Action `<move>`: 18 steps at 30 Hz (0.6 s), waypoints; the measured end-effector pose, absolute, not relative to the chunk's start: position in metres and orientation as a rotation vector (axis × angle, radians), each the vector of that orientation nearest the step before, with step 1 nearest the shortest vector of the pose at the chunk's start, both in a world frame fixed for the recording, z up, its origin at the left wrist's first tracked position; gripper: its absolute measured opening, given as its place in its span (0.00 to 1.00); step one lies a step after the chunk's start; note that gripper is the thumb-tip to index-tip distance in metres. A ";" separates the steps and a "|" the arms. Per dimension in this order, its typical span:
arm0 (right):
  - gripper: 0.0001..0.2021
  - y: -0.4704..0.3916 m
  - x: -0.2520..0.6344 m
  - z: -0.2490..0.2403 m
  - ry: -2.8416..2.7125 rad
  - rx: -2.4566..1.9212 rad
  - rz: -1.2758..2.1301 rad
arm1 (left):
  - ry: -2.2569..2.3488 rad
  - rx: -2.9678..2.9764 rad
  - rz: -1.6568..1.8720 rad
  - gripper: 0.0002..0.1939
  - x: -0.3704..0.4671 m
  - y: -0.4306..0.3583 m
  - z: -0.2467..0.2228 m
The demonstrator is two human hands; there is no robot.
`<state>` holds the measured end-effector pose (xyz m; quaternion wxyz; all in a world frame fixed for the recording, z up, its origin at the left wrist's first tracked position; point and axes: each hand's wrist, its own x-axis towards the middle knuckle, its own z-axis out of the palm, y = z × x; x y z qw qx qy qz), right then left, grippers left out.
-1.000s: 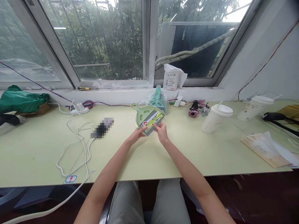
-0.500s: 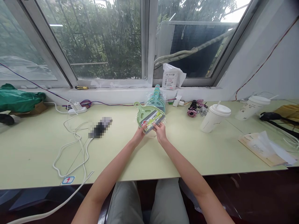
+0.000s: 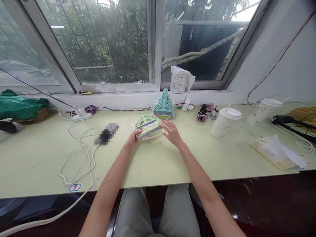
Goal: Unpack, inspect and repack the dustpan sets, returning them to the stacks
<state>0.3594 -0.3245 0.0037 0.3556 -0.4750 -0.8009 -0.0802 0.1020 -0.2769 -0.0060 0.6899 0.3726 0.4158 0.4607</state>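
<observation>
A green dustpan-and-brush set in clear plastic wrap, with a printed label, is tilted above the table in front of me. My left hand grips its lower left corner. Beside its right end is my right hand, fingers spread, at the edge of the loose wrap; whether the fingertips touch it is hard to tell. Behind, a stack of similar wrapped green dustpan sets stands against the wall below the window.
Two white lidded cups and a tissue packet are on the right. White cables, a power strip and a green bag lie left. A white package stands on the sill.
The dustpan set has moved left and lower with my left hand. My right hand has let go of its edge and spread its fingers. The stack behind is now less covered.
</observation>
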 end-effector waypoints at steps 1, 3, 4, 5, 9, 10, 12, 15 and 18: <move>0.18 -0.323 0.358 0.001 -2.035 -1.211 -0.175 | 0.932 0.838 1.017 0.18 0.101 -0.277 -0.007; 0.13 -0.319 0.356 -0.004 -1.940 -1.183 -0.065 | 0.941 0.856 0.964 0.19 0.099 -0.275 -0.010; 0.12 -0.318 0.356 -0.006 -1.887 -1.172 0.002 | 0.945 0.874 0.927 0.20 0.098 -0.275 -0.011; 0.11 -0.317 0.356 -0.007 -1.837 -1.165 0.067 | 0.942 0.897 0.889 0.20 0.097 -0.274 -0.012; 0.10 -0.315 0.355 -0.010 -1.675 -1.201 0.250 | 0.831 1.013 0.752 0.22 0.096 -0.279 -0.013; 0.09 -0.314 0.354 -0.011 -1.632 -1.222 0.278 | 0.795 1.038 0.726 0.24 0.096 -0.281 -0.012; 0.08 -0.312 0.352 -0.015 -1.527 -1.240 0.353 | 0.749 1.079 0.697 0.27 0.098 -0.286 -0.009; 0.18 -0.307 0.349 -0.023 -1.307 -1.217 0.598 | 0.737 1.151 0.663 0.30 0.098 -0.292 -0.004; 0.30 -0.303 0.350 -0.031 -1.127 -1.197 0.971 | 0.781 1.189 0.612 0.29 0.093 -0.293 0.003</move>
